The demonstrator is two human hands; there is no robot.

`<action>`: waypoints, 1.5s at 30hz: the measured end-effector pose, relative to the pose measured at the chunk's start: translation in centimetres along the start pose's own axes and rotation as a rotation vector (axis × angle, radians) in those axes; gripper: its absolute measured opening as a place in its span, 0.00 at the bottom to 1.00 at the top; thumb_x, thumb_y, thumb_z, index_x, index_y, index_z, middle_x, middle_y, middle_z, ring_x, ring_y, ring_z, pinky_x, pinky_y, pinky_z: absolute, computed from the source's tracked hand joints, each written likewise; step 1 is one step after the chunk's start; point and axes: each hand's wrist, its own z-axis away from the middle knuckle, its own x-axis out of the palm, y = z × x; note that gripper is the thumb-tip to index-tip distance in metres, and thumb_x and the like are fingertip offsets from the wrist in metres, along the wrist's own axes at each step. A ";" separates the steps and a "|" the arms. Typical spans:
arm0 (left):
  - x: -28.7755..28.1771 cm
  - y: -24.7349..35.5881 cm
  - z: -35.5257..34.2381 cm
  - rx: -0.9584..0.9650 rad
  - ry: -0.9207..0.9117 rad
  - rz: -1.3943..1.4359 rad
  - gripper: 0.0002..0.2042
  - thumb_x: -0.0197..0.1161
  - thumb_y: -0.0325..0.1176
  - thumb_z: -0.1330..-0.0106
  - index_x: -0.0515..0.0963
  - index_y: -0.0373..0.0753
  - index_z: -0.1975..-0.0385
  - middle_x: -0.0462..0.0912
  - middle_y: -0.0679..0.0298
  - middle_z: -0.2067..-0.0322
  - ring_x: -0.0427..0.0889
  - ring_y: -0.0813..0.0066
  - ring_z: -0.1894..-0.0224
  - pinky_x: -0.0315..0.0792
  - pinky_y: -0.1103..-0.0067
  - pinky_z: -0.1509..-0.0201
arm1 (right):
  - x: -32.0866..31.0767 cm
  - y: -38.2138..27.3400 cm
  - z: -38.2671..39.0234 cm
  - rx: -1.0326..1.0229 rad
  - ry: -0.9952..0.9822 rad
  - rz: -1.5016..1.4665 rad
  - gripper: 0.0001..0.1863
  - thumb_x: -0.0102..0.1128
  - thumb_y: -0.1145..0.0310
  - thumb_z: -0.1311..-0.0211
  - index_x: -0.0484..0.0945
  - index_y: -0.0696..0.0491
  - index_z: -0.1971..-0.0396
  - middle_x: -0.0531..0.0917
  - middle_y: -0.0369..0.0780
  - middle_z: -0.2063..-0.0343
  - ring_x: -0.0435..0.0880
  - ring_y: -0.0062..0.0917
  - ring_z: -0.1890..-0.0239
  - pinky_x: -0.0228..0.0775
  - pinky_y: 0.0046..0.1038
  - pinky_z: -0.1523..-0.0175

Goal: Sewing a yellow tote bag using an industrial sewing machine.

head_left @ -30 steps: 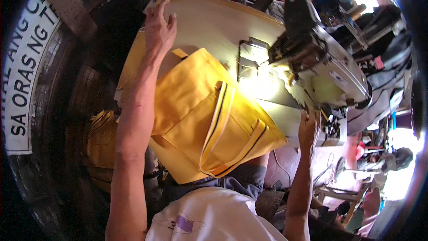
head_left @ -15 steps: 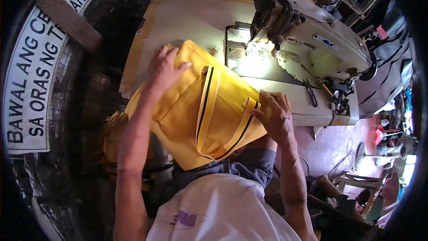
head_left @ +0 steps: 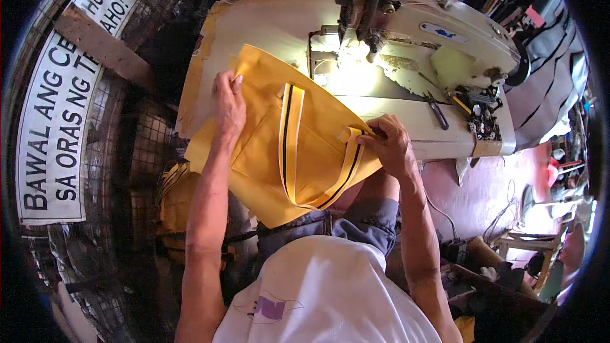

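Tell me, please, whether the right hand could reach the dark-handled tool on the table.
Probably yes: nothing visible separates the right hand from the dark-handled tool, though that hand grips the yellow bag.

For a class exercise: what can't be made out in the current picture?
In the head view:
Yellow bag: back hidden by its front.
Sewing machine: needle lost in glare; top cut off by upper edge.
White sign: partly covered by a brown board.
Small parts: too tiny to identify.

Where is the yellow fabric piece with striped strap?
Near the head view's centre, the yellow fabric piece is held between left hand and right hand, below-left of the white sewing machine.
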 end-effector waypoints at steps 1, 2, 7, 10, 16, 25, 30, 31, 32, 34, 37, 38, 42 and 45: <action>-0.4 0.1 -0.3 0.048 0.010 0.016 0.07 0.55 0.32 0.27 0.69 0.35 0.60 0.77 0.52 0.65 0.75 0.47 0.62 0.69 0.61 0.57 | -0.4 -0.5 0.3 -0.043 0.029 -0.023 0.18 0.73 0.60 0.49 0.81 0.55 0.64 0.78 0.41 0.72 0.76 0.39 0.62 0.69 0.36 0.55; -1.1 0.2 -0.8 -0.019 -0.026 -0.020 0.07 0.56 0.32 0.27 0.69 0.35 0.60 0.77 0.53 0.67 0.76 0.51 0.65 0.70 0.63 0.60 | -0.8 -1.3 0.5 -0.004 0.014 -0.133 0.16 0.72 0.63 0.48 0.80 0.57 0.64 0.77 0.41 0.72 0.77 0.35 0.65 0.70 0.34 0.57; -7.3 4.3 -7.4 0.162 0.258 0.035 0.08 0.58 0.34 0.27 0.71 0.36 0.57 0.75 0.61 0.70 0.75 0.72 0.70 0.72 0.74 0.64 | -3.7 -7.9 1.8 -0.111 -0.004 -0.184 0.12 0.66 0.71 0.41 0.77 0.59 0.59 0.81 0.48 0.69 0.84 0.40 0.67 0.74 0.34 0.61; -10.9 8.7 -12.9 0.340 0.463 0.024 0.08 0.57 0.32 0.27 0.71 0.34 0.57 0.76 0.60 0.66 0.76 0.70 0.66 0.73 0.75 0.59 | -5.1 -12.6 1.3 -0.357 0.082 -0.150 0.14 0.62 0.79 0.43 0.74 0.57 0.56 0.81 0.46 0.69 0.84 0.46 0.68 0.76 0.39 0.65; -14.2 7.0 -17.6 0.364 0.571 0.249 0.12 0.53 0.37 0.24 0.67 0.32 0.56 0.75 0.59 0.62 0.74 0.76 0.60 0.71 0.78 0.56 | -5.6 -17.9 1.5 -0.756 0.209 0.035 0.31 0.60 0.80 0.50 0.71 0.67 0.41 0.83 0.44 0.64 0.82 0.30 0.70 0.77 0.28 0.70; -14.7 12.6 -14.2 0.113 0.432 0.567 0.14 0.50 0.39 0.23 0.62 0.36 0.50 0.72 0.60 0.57 0.73 0.75 0.56 0.71 0.77 0.50 | 3.9 -19.4 4.4 -0.870 0.035 -0.294 0.36 0.60 0.77 0.54 0.69 0.67 0.39 0.81 0.49 0.53 0.83 0.33 0.58 0.79 0.32 0.54; -19.3 8.8 1.1 -0.655 0.038 1.102 0.25 0.45 0.44 0.23 0.59 0.41 0.30 0.69 0.57 0.36 0.73 0.64 0.37 0.68 0.68 0.32 | 5.6 -19.1 5.1 -0.897 0.030 -0.387 0.34 0.60 0.76 0.54 0.72 0.66 0.41 0.81 0.47 0.54 0.83 0.34 0.56 0.80 0.32 0.52; -20.0 7.3 2.4 -0.679 0.034 1.159 0.25 0.45 0.44 0.23 0.59 0.42 0.30 0.69 0.57 0.35 0.73 0.64 0.37 0.69 0.67 0.32 | 5.5 -19.1 5.0 -0.909 -0.038 -0.385 0.34 0.61 0.76 0.55 0.72 0.66 0.42 0.81 0.47 0.54 0.83 0.34 0.55 0.80 0.32 0.52; -20.3 6.9 3.3 -0.703 0.031 1.214 0.24 0.45 0.43 0.23 0.59 0.42 0.30 0.69 0.57 0.35 0.73 0.63 0.37 0.69 0.66 0.33 | 5.3 -19.1 4.9 -0.915 0.019 -0.418 0.34 0.61 0.76 0.55 0.72 0.66 0.42 0.81 0.47 0.54 0.83 0.34 0.55 0.80 0.32 0.52; -19.8 8.4 2.6 -0.659 0.029 1.118 0.25 0.45 0.43 0.23 0.58 0.42 0.30 0.67 0.57 0.34 0.71 0.64 0.36 0.67 0.66 0.31 | 4.9 -19.1 4.5 -0.935 -0.069 -0.373 0.31 0.60 0.67 0.46 0.70 0.65 0.41 0.79 0.47 0.50 0.81 0.34 0.52 0.77 0.33 0.47; -17.5 15.5 -1.3 -0.516 0.025 0.839 0.26 0.45 0.44 0.23 0.55 0.41 0.28 0.63 0.58 0.31 0.67 0.68 0.32 0.62 0.67 0.28 | 4.1 -19.2 4.1 -0.872 -0.095 -0.439 0.30 0.66 0.59 0.44 0.76 0.62 0.45 0.81 0.46 0.54 0.83 0.34 0.56 0.79 0.33 0.51; -17.0 16.8 -3.9 -0.405 0.031 0.771 0.26 0.48 0.45 0.25 0.57 0.39 0.33 0.65 0.57 0.38 0.70 0.68 0.38 0.65 0.68 0.33 | 3.8 -18.9 3.6 -0.896 -0.097 -0.459 0.33 0.67 0.49 0.45 0.78 0.61 0.47 0.81 0.46 0.53 0.82 0.35 0.58 0.78 0.35 0.52; -15.0 12.4 -15.9 0.438 -0.015 0.869 0.24 0.56 0.47 0.28 0.62 0.31 0.48 0.75 0.56 0.57 0.79 0.71 0.55 0.75 0.71 0.47 | 1.8 -18.4 2.4 -0.878 -0.180 -0.579 0.34 0.72 0.50 0.48 0.78 0.60 0.48 0.79 0.48 0.50 0.82 0.38 0.58 0.76 0.36 0.54; -13.4 6.3 -13.9 0.359 0.274 0.575 0.17 0.49 0.41 0.23 0.64 0.32 0.47 0.76 0.61 0.59 0.78 0.74 0.56 0.73 0.76 0.48 | 0.6 -18.4 0.7 -0.620 -0.097 -0.501 0.30 0.70 0.58 0.43 0.75 0.60 0.45 0.78 0.48 0.50 0.82 0.41 0.57 0.77 0.37 0.52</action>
